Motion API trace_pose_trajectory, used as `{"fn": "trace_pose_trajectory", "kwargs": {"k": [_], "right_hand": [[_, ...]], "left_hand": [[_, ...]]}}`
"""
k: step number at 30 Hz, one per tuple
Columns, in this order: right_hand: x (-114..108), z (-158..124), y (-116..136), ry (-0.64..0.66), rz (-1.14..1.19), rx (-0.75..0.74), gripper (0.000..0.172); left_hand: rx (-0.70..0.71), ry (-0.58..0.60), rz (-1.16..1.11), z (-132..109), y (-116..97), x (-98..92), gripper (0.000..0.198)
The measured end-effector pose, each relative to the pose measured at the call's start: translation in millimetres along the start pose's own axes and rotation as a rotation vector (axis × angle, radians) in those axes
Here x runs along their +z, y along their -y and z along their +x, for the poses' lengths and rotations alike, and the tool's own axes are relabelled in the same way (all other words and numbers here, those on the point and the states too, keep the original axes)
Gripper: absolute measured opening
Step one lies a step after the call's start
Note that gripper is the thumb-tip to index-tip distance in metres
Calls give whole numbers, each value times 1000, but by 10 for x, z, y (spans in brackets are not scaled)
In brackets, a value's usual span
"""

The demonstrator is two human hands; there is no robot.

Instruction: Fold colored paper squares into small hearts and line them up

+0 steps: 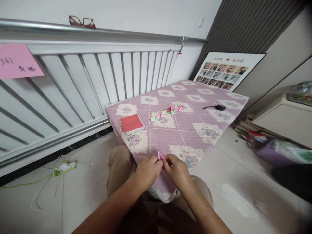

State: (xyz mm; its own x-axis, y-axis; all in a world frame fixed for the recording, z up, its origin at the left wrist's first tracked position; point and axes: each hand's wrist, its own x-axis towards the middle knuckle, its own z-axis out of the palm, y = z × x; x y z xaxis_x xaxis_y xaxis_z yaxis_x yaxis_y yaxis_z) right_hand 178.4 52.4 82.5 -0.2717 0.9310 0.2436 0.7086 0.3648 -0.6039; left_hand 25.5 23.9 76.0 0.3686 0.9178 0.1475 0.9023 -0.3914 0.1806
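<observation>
Between my two hands, at the near edge of the table, is a small folded piece of pink paper (pixel 160 156) whose pointed tip sticks up. My left hand (pixel 148 171) pinches it from the left with thumb and forefinger. From the right, my right hand (pixel 177 169) grips its other side, fingers curled; the lower part of the paper is hidden by my fingers. Farther back lies a cluster of small folded paper pieces (pixel 165 112) in green, pink and red. A stack of square paper with a red top sheet (pixel 132 123) rests to the left.
A purple flowered cloth covers the table (pixel 180 130). On it lies a black object with a short tail (pixel 220 107). A photo board (pixel 229 71) leans at the back. The white radiator (pixel 109 71) borders the left side. A power strip (pixel 64 168) sits on the floor.
</observation>
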Motion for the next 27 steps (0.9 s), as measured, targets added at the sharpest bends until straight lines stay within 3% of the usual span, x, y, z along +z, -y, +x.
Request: {"fn": "trace_pose_trajectory", "kwargs": {"k": [8,11,17,24,27], "right_hand": [[-32,-14,-41,59,39,37,9],[-51,-6,-74,104,-30,-39,6],[-158,33,-93,320,-60,-319,18],[-315,64,14,487,61,-299,18],[-341,68,-8,508,79,-366,16]], "left_hand": [[164,-13,50,5,139,114,21],[217,-16,56,6,192,59,23],[297,45,43,6,245,-102,26],[353,136,-85,11,323,-163,25],[363,124,-173,-10,344,-198,25]]}}
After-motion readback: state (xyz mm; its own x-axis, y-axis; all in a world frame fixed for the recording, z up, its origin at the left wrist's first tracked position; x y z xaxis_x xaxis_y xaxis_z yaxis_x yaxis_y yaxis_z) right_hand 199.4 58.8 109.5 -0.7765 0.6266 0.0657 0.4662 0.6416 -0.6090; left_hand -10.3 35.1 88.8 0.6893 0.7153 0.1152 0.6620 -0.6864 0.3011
